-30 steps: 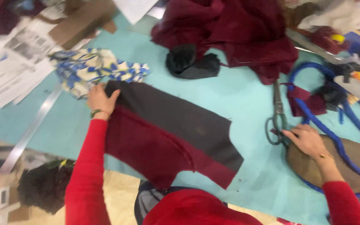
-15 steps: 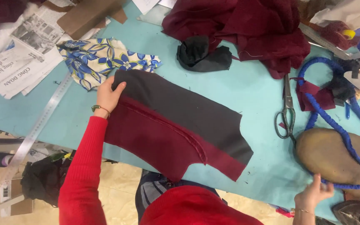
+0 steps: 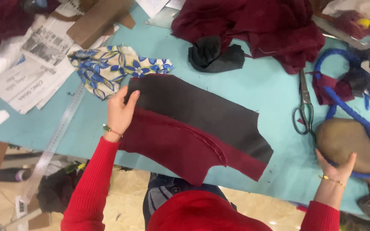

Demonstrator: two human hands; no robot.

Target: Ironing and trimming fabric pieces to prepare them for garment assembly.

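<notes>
Left hand: lies flat, fingers released and spread, palm down on the left end of the cut fabric pieces; it grips nothing, only presses. A thin bracelet sits at the wrist, above a red sleeve.
Cut fabric pieces: two shaped panels lying flat on the worktop, a charcoal panel on the far side and a maroon panel on the near side, overlapping along a long diagonal edge. They stretch from the left hand toward the right, near the front edge.
Right hand: fingers open, cupped against the near edge of the brown rounded pad; touching it, not closed around it. A gold bracelet is on the wrist.
Brown rounded pad: rests at the right end of the worktop, with a blue cord looped over it.
Scissors: lie closed just left of the pad, blades pointing away from the person, apart from both hands.
Worktop: covered in turquoise.
Floral cloth: blue and cream, bunched just beyond the left hand.
Maroon heap: piled at the far edge, a black scrap beside it.
Clear ruler: runs diagonally off the left front edge.
Newspaper: far left, partly under the floral cloth.
</notes>
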